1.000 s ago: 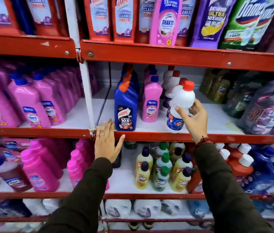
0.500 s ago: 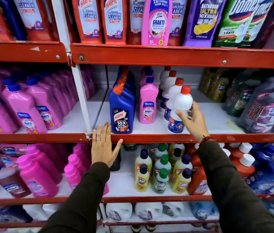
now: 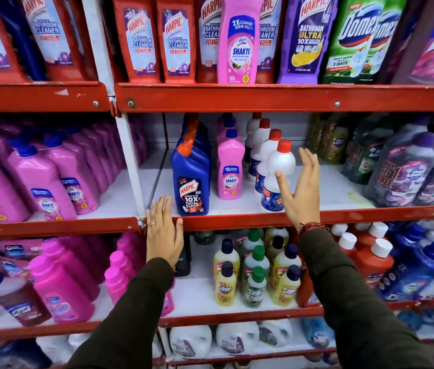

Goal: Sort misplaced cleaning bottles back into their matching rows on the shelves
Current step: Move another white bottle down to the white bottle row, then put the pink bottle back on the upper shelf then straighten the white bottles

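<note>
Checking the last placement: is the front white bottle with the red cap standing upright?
Upright. The white bottle stands base down on the middle shelf, red cap on top, the open right hand beside it.

The right hand (image 3: 300,187) is spread wide, fingers apart, just beside the white bottle (image 3: 277,177) at the shelf's (image 3: 264,215) front edge. The left hand (image 3: 163,230) lies flat on that red edge, near the blue bottle (image 3: 192,179).

A white bottle with a red cap and blue label (image 3: 277,177) stands upright at the front of a row of matching white bottles (image 3: 261,145) on the middle shelf (image 3: 237,203), beside a pink Shakti row (image 3: 230,169).
</note>
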`<act>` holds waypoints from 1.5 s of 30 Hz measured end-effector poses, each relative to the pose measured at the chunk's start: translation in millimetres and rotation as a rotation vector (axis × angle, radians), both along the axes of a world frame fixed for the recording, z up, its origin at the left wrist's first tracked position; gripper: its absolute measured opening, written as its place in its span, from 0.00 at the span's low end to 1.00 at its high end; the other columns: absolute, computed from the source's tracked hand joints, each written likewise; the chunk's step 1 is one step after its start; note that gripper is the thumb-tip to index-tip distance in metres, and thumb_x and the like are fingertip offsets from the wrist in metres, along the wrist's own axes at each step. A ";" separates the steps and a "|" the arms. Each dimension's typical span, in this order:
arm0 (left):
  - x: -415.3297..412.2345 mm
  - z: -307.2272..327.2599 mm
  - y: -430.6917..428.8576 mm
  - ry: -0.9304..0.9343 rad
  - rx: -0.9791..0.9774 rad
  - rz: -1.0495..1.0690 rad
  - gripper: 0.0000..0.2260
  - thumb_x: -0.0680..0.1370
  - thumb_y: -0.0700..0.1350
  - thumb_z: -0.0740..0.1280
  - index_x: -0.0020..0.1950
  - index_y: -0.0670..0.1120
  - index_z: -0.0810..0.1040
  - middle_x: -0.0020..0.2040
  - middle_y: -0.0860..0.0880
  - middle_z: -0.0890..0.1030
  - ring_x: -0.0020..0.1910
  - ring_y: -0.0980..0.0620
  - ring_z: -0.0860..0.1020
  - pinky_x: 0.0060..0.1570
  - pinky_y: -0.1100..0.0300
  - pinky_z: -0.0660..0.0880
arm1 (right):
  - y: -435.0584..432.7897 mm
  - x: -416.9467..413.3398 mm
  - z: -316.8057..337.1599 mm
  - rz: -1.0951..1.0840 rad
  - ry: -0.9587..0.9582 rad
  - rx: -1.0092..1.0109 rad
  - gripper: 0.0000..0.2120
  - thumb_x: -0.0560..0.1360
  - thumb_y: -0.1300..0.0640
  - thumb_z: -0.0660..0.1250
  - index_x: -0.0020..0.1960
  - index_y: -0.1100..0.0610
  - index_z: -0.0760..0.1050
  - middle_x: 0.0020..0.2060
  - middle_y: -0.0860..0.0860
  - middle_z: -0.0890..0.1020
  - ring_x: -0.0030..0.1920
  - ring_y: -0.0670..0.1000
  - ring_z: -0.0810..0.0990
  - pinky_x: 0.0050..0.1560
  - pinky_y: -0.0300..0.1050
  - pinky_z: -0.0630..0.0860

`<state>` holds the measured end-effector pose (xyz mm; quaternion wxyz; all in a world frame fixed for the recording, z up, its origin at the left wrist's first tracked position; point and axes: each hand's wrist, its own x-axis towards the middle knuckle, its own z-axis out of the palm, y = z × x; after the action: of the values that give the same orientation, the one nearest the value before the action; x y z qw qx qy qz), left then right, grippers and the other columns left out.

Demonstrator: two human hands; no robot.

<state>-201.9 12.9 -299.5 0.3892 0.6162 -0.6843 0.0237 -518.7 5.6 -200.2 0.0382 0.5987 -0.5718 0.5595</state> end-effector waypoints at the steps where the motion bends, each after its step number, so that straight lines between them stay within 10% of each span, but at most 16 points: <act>1: -2.1 6.5 0.5 0.010 -0.035 -0.004 0.28 0.83 0.49 0.53 0.82 0.42 0.56 0.84 0.43 0.57 0.84 0.46 0.51 0.83 0.44 0.47 | 0.9 6.1 5.1 -0.026 0.061 -0.047 0.33 0.82 0.40 0.61 0.80 0.55 0.59 0.80 0.54 0.60 0.82 0.56 0.54 0.81 0.57 0.58; 12: -21.6 133.7 -26.1 -0.126 -0.408 -0.073 0.31 0.84 0.52 0.57 0.84 0.47 0.49 0.85 0.48 0.51 0.84 0.48 0.43 0.83 0.51 0.39 | -7.1 73.3 106.3 -0.071 0.276 -0.315 0.32 0.83 0.42 0.59 0.82 0.55 0.57 0.83 0.59 0.53 0.83 0.62 0.45 0.82 0.61 0.40; 20: -23.9 206.9 -34.5 -0.163 -0.597 -0.026 0.31 0.84 0.54 0.57 0.84 0.46 0.50 0.85 0.47 0.51 0.84 0.46 0.43 0.82 0.50 0.39 | -16.3 86.3 196.4 0.112 0.122 -0.311 0.34 0.83 0.44 0.61 0.82 0.59 0.55 0.77 0.57 0.64 0.78 0.52 0.63 0.72 0.34 0.58; 28: -25.1 232.3 -49.2 -0.222 -0.519 0.065 0.33 0.84 0.59 0.53 0.84 0.45 0.49 0.85 0.47 0.48 0.84 0.47 0.42 0.83 0.44 0.43 | -38.3 95.9 238.7 0.358 -0.034 -0.049 0.27 0.82 0.43 0.63 0.75 0.56 0.67 0.66 0.55 0.78 0.65 0.52 0.78 0.61 0.41 0.76; 32: -23.3 229.9 -53.8 -0.263 -0.519 0.088 0.35 0.83 0.62 0.53 0.84 0.46 0.46 0.85 0.47 0.47 0.84 0.47 0.42 0.83 0.44 0.43 | -44.3 90.0 244.9 0.392 -0.121 -0.020 0.25 0.80 0.45 0.66 0.72 0.58 0.71 0.58 0.50 0.82 0.53 0.46 0.83 0.41 0.26 0.75; 45: -26.0 225.8 -59.3 -0.297 -0.538 0.140 0.36 0.83 0.63 0.51 0.84 0.46 0.44 0.85 0.46 0.46 0.84 0.45 0.44 0.82 0.48 0.39 | -29.5 79.5 270.6 0.478 -0.193 -0.074 0.25 0.80 0.45 0.67 0.71 0.58 0.71 0.62 0.55 0.82 0.56 0.48 0.85 0.55 0.48 0.84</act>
<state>-228.0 -46.3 -73.7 0.4314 0.5265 -0.6587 0.3206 -439.2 -23.9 70.3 -0.1281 0.6590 -0.3941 0.6278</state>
